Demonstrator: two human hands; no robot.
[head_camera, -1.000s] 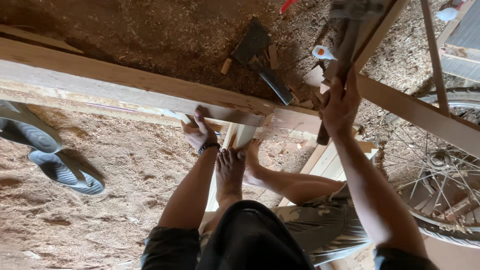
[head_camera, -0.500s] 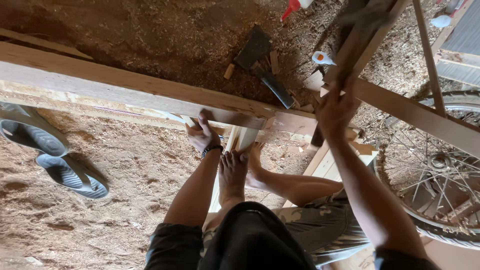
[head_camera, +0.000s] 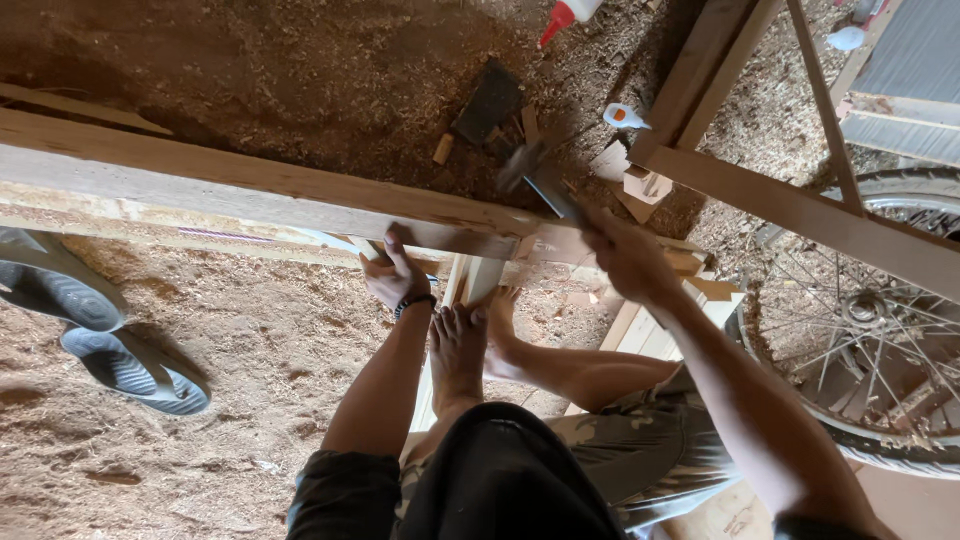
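The left hand (head_camera: 393, 272) reaches forward on a straight arm, its grip closed, a dark band at the wrist. The right hand (head_camera: 622, 255) is raised, fingers curled shut. Both bare feet (head_camera: 470, 345) rest between the arms.

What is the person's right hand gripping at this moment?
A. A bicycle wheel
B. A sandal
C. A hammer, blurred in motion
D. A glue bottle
C: the right hand is closed on the handle of a hammer, whose head is blurred above the long wooden beam.

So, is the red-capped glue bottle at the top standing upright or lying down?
Lying down. The glue bottle rests on its side on the sawdust-covered ground, red nozzle pointing down-left in the picture; its far end is cut off by the frame edge.
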